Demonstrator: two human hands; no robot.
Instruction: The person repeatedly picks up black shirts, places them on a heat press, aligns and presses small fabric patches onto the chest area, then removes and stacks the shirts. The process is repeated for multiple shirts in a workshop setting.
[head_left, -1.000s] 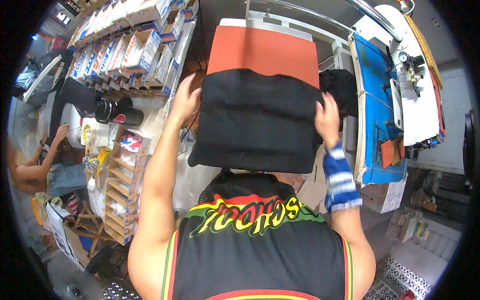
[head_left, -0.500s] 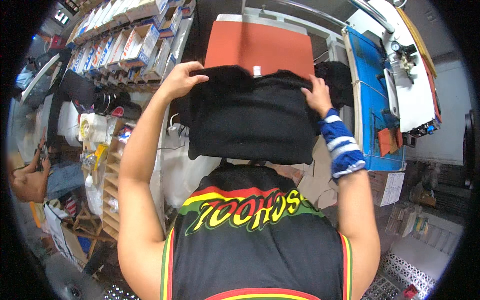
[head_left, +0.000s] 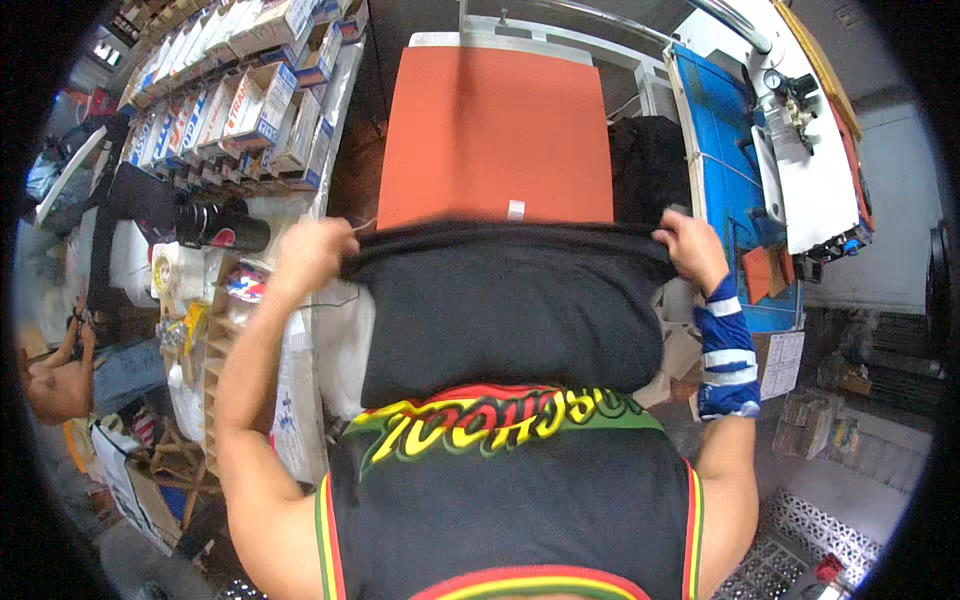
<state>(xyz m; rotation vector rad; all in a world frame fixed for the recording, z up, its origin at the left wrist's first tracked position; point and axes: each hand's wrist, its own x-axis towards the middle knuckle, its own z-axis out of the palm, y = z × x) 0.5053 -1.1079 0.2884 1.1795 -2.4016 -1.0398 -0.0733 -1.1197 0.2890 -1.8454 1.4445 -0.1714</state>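
A black shirt (head_left: 520,300) is stretched taut between my two hands, over the near end of a flat orange board (head_left: 500,130). My left hand (head_left: 315,252) is closed on its far left corner, with the fingers curled into the cloth. At the far right corner, my right hand (head_left: 692,245) pinches the same edge; a blue and white striped band covers that wrist. A small white label (head_left: 516,209) shows at the middle of the far edge, against the orange surface. The near part of the shirt hangs down toward my body.
Shelves of cardboard boxes (head_left: 235,110) stand at the far left, with a wooden compartment rack (head_left: 215,370) nearer. To the right is a blue table (head_left: 725,160) beside a white machine with a gauge (head_left: 772,80). Dark cloth (head_left: 650,165) lies right of the board. Another person's arm (head_left: 60,370) shows at far left.
Both hands have drawn the shirt toward me and spread farther apart, pulling its far edge straight. More of the orange board is now uncovered.
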